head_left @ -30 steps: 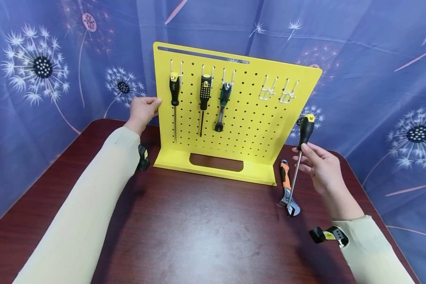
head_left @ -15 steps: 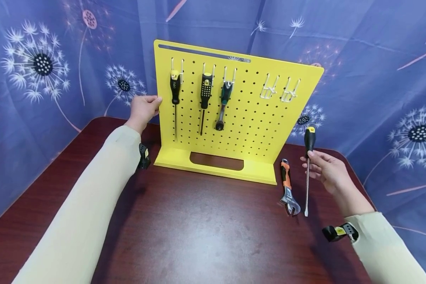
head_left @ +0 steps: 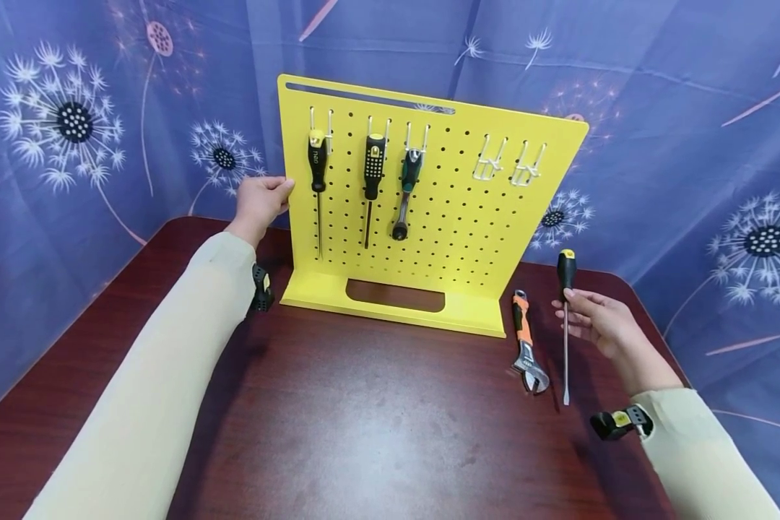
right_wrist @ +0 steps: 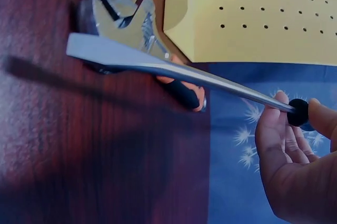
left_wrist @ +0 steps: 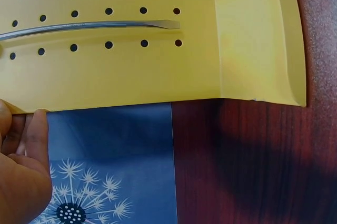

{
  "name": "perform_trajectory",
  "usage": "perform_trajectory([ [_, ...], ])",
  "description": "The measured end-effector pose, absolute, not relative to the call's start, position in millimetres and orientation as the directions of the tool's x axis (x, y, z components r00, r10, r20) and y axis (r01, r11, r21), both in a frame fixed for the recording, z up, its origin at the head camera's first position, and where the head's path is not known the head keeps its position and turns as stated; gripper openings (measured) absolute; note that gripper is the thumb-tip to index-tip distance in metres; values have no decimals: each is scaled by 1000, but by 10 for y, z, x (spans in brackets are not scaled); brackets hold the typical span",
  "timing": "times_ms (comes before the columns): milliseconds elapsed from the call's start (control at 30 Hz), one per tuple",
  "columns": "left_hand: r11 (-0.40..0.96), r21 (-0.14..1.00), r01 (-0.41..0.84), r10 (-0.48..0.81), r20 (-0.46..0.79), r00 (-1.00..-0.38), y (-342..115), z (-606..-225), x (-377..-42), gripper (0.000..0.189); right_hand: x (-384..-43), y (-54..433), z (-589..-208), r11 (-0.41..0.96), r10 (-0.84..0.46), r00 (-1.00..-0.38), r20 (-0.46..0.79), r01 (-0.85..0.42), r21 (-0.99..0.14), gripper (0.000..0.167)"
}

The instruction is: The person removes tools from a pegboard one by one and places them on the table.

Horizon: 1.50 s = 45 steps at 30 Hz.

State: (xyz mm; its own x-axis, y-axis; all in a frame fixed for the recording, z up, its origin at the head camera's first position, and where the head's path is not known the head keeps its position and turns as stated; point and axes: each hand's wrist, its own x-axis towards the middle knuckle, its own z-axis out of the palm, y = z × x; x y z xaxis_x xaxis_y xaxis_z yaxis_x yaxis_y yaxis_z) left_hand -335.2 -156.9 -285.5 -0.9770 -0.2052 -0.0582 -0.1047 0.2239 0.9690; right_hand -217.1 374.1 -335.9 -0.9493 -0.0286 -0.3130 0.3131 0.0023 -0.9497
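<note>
In the head view my left hand (head_left: pixel 260 205) pinches the left edge of a yellow pegboard (head_left: pixel 455 231) between thumb and fingers. To the right of the board, my right hand (head_left: pixel 601 325) holds a flat-blade screwdriver (head_left: pixel 566 347) by the lower end of its black and yellow handle, blade pointing down. The right wrist view shows its flat tip over the table, with a shadow beside it. An adjustable wrench (head_left: pixel 525 339) with an orange and black handle lies on the table between board and screwdriver.
On the board's hooks hang two screwdrivers, one black and yellow (head_left: pixel 318 162) and one with a dotted handle (head_left: pixel 374 166), and a green-handled ratchet (head_left: pixel 411 173). Two white hooks (head_left: pixel 487 167) at the right hold nothing. A blue dandelion-print curtain (head_left: pixel 188 65) surrounds the dark wooden table (head_left: pixel 338 419).
My right hand has moved right and lowered the screwdriver, whose blade has turned from slanting across the wrench to nearly vertical beside it. The left hand stays on the board's edge.
</note>
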Motion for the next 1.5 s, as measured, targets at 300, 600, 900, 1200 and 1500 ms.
perform_trajectory([
  [300,211,971,-111,-204,-68,-977,-1562,-2856,-3361,44,-2193,3846,-3494,52,-33,-922,-385,383,-922,26],
  [600,206,973,-106,-208,-62,-976,-1555,-2859,-3344,43,-2233,3901,-3615,58,12,-899,-439,438,-897,33],
  [900,202,974,-102,-211,-59,-976,-1560,-2865,-3355,43,-2282,3899,-3698,101,74,-890,-449,455,-885,37],
  [1200,215,972,-97,-205,-52,-977,-1574,-2873,-3363,43,-2315,3900,-3765,192,105,-879,-465,477,-858,14],
  [1500,208,974,-88,-202,-46,-978,-1561,-2859,-3338,43,-2325,3890,-3799,233,132,-869,-477,495,-837,16],
])
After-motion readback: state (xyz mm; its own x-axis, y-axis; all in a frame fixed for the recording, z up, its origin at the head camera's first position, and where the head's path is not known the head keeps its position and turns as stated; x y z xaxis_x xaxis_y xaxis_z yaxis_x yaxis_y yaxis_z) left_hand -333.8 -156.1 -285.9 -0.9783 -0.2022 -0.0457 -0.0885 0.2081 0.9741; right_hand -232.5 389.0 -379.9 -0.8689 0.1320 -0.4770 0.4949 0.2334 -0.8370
